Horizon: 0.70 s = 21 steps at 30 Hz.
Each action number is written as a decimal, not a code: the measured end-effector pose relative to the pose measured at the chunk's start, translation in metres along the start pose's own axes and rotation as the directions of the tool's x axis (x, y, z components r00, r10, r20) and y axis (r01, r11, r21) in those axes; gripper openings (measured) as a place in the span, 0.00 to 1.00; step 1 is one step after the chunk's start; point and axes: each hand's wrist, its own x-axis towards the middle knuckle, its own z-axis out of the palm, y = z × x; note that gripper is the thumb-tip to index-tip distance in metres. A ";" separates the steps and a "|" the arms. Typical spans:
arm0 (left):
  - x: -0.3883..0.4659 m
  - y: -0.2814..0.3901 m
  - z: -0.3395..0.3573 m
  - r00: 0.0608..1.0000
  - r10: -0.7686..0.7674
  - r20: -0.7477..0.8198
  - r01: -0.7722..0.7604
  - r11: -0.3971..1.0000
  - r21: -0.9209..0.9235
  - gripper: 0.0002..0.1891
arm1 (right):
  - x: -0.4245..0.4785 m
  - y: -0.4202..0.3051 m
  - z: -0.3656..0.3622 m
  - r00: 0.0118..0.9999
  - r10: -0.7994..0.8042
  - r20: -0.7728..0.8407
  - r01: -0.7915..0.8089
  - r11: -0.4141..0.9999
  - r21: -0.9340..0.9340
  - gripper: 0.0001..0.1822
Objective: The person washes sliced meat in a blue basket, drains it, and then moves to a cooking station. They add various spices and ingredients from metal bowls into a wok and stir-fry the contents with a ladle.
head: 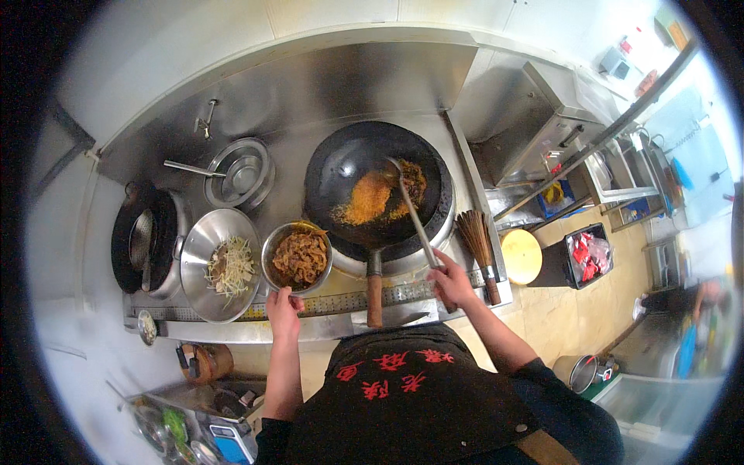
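Note:
My left hand grips the near rim of a steel bowl filled with browned, sauced food pieces. In my right hand is the handle of a long metal wok ladle, its head down in a black wok. Orange-brown crumbly seasoning lies in the wok, with darker bits under and beside the ladle head. The wok's wooden handle points towards me, untouched. Left of the held bowl stands a wide steel bowl of bean sprouts.
A bamboo wok brush lies right of the wok. Nested steel bowls with a ladle stand behind the sprouts. At far left, a dark pan holds a strainer. A black bin is on the floor; a blurred person stands far right.

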 end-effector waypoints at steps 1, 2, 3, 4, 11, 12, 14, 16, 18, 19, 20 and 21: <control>0.003 -0.001 0.000 1.000 0.024 0.013 -0.024 1.000 0.004 0.05 | 0.009 0.005 0.009 1.000 -0.005 0.029 0.002 0.997 0.073 0.31; 0.005 -0.002 0.000 0.998 0.048 0.026 -0.048 0.999 0.007 0.05 | 0.005 0.010 0.009 0.997 0.034 0.071 -0.047 0.981 0.188 0.31; 0.008 -0.001 -0.001 0.999 0.035 0.036 -0.036 0.999 0.006 0.05 | -0.003 0.007 0.013 0.991 0.066 0.120 -0.099 0.950 0.297 0.31; 0.008 -0.003 -0.003 0.999 0.020 0.039 -0.020 1.000 0.000 0.05 | -0.013 0.004 0.006 0.987 0.087 0.132 -0.120 0.955 0.271 0.31; 0.010 -0.005 0.002 1.000 -0.011 0.026 0.010 0.999 0.031 0.05 | -0.013 0.000 -0.035 0.998 -0.029 -0.055 0.017 0.979 -0.203 0.32; 0.012 -0.006 0.008 0.999 -0.017 0.029 0.016 1.000 0.020 0.06 | 0.005 0.008 -0.021 0.999 0.002 -0.035 -0.004 0.999 -0.042 0.32; 0.014 -0.003 0.014 1.000 -0.018 0.020 0.018 1.000 0.001 0.06 | 0.017 0.012 0.003 0.995 0.072 0.070 -0.089 0.958 0.272 0.31; 0.015 0.001 0.018 1.000 -0.016 0.024 0.015 0.999 0.036 0.06 | 0.000 0.005 0.012 0.966 0.110 0.234 -0.207 0.872 0.444 0.31; 0.015 0.000 0.019 0.999 -0.020 0.033 0.018 0.999 0.047 0.06 | -0.025 0.009 -0.006 0.971 0.124 0.203 -0.187 0.924 0.333 0.31; 0.015 -0.003 0.019 0.999 -0.024 0.040 0.022 0.999 0.045 0.06 | -0.036 0.010 -0.021 0.973 0.134 0.188 -0.183 0.945 0.271 0.31; 0.016 -0.004 0.019 0.999 -0.025 0.045 0.023 0.999 0.042 0.06 | -0.043 0.007 -0.035 0.975 0.133 0.176 -0.167 0.967 0.192 0.31; 0.017 -0.005 0.020 0.998 -0.025 0.057 0.023 0.999 0.045 0.06 | -0.040 0.015 -0.045 0.989 0.062 0.133 -0.069 0.996 0.051 0.32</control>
